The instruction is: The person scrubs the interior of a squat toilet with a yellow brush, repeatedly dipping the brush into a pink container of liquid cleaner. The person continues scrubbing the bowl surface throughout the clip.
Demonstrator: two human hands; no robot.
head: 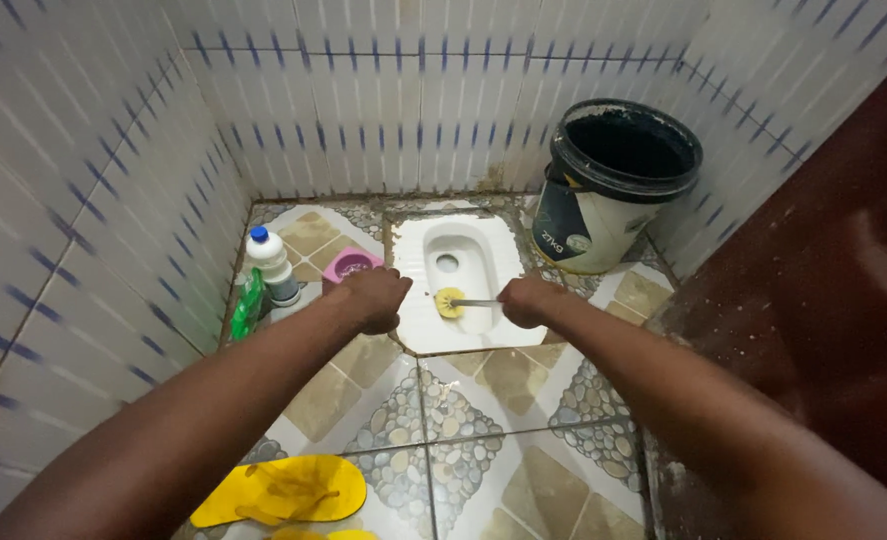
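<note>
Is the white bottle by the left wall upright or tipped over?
Upright. The white bottle stands on the floor with its blue cap on top, beside the green bottle and the pink dish.

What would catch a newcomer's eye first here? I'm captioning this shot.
The white squat toilet set in the floor at centre, where the right hand holds a yellow-headed brush inside the pan. Next, the big black-rimmed bucket in the far right corner and the yellow sandal at bottom left.
</note>
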